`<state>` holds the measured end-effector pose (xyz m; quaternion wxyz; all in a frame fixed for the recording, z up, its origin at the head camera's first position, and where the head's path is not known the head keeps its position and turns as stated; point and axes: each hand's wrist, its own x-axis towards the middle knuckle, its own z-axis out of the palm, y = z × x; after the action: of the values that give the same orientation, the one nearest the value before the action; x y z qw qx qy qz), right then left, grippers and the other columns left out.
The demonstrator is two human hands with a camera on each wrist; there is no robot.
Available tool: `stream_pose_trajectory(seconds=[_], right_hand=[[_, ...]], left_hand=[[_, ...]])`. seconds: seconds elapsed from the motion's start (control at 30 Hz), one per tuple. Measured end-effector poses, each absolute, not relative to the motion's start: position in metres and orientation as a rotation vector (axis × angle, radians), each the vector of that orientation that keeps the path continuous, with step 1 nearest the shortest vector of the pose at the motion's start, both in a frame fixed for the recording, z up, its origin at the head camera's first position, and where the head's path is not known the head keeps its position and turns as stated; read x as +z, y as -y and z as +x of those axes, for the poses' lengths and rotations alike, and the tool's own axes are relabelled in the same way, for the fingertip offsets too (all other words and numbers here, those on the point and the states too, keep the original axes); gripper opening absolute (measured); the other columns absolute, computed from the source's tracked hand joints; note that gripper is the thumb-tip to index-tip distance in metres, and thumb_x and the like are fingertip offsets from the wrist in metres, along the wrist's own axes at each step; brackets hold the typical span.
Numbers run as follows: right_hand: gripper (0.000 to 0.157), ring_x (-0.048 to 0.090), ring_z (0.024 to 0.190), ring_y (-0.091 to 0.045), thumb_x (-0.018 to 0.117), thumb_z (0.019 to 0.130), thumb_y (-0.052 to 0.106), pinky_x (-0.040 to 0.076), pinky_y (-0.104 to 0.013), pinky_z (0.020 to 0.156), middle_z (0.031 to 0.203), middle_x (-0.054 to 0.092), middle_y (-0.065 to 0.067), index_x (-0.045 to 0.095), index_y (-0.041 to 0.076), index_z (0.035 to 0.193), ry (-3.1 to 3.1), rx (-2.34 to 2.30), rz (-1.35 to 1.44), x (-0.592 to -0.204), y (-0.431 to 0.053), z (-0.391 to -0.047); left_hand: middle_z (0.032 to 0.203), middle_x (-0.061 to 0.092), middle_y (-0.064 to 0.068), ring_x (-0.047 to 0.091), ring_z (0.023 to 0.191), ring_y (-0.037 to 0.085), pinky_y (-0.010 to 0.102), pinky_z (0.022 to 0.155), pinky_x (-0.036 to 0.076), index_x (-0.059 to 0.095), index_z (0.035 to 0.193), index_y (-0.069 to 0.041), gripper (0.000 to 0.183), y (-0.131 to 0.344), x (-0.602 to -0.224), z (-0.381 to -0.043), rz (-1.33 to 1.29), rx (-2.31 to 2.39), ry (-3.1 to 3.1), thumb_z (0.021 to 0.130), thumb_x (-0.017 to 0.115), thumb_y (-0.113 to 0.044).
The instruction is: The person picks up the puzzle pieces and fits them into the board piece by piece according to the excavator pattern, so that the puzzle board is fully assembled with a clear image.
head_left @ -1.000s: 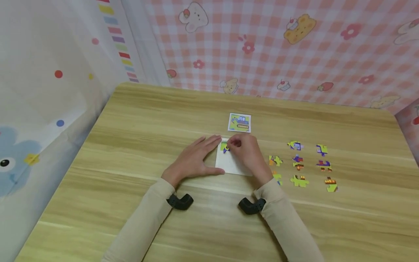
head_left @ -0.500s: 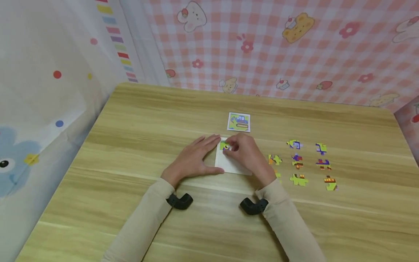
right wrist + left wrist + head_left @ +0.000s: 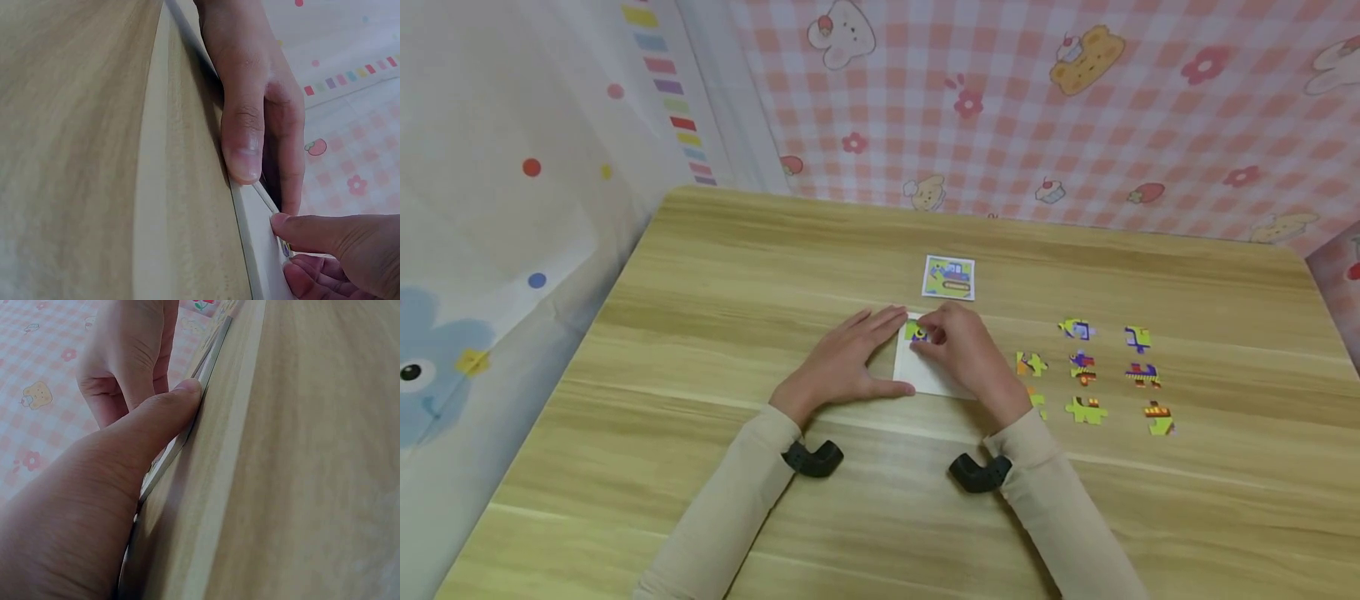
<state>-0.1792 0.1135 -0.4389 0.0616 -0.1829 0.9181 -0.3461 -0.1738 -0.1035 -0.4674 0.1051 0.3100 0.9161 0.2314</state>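
Observation:
A white square puzzle board (image 3: pixel 921 375) lies flat in front of me, with a green, purple and yellow puzzle piece (image 3: pixel 917 332) at its upper left corner. My right hand (image 3: pixel 966 346) pinches that piece between thumb and index finger; in the right wrist view the piece's edge (image 3: pixel 286 247) shows between them. Along the board's left side rests my left hand (image 3: pixel 846 362), fingers straight and thumb spread toward the near corner. Its thumb (image 3: pixel 181 394) touches the board's edge in the left wrist view. The right hand hides the board's right part.
Behind the board lies a small picture card (image 3: pixel 949 277) of a digger. Several loose puzzle pieces (image 3: pixel 1086 410) are spread in rows to the right, one partly covered by the right wrist. A checked cloth (image 3: pixel 880 108) hangs behind the wooden table (image 3: pixel 700 292).
My right thumb has moved down, away from the index finger, so the fingers straddle the piece and more of it shows. The left hand stays in place.

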Motion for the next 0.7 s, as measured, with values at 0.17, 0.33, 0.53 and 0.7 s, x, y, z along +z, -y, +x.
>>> stream_pose_trajectory(seconds=[0.17,0.33,0.53,0.7], right_hand=[[0.027,0.061,0.082,-0.022,0.080,0.091,0.008,0.055,-0.034,0.074,0.089,0.064,-0.011,0.076,-0.006,0.113,-2.775,-1.058,-0.550,-0.4398,-0.1140,-0.1790],[0.026,0.060,0.082,-0.022,0.080,0.092,0.008,0.055,-0.034,0.073,0.089,0.064,-0.010,0.076,-0.006,0.113,-2.777,-1.065,-0.560,-0.4410,-0.1137,-0.1790],[0.026,0.060,0.082,-0.022,0.079,0.092,0.008,0.054,-0.033,0.073,0.089,0.064,-0.010,0.076,-0.006,0.113,-2.778,-1.051,-0.561,-0.4417,-0.1137,-0.1791],[0.027,0.060,0.082,-0.022,0.079,0.092,0.008,0.054,-0.033,0.073,0.090,0.064,-0.011,0.075,-0.006,0.115,-2.768,-1.044,-0.539,-0.4397,-0.1139,-0.1787]], left_hand=[[0.171,0.023,0.000,0.018,0.158,0.016,0.031,0.129,0.003,0.025,0.165,-0.012,0.109,0.1023,-0.4679,-0.1733,0.907,0.673,-2.707,0.085,0.066,-0.075],[0.172,0.019,0.002,0.014,0.158,0.014,0.032,0.129,0.000,0.021,0.165,-0.011,0.111,0.1015,-0.4703,-0.1725,0.925,0.650,-2.728,0.086,0.064,-0.076],[0.172,0.018,0.003,0.013,0.158,0.013,0.033,0.130,-0.001,0.021,0.165,-0.010,0.112,0.1014,-0.4705,-0.1715,0.938,0.637,-2.743,0.086,0.063,-0.077],[0.172,0.018,0.002,0.013,0.158,0.012,0.032,0.130,0.000,0.021,0.165,-0.011,0.111,0.1009,-0.4709,-0.1721,0.957,0.599,-2.758,0.086,0.062,-0.077]])
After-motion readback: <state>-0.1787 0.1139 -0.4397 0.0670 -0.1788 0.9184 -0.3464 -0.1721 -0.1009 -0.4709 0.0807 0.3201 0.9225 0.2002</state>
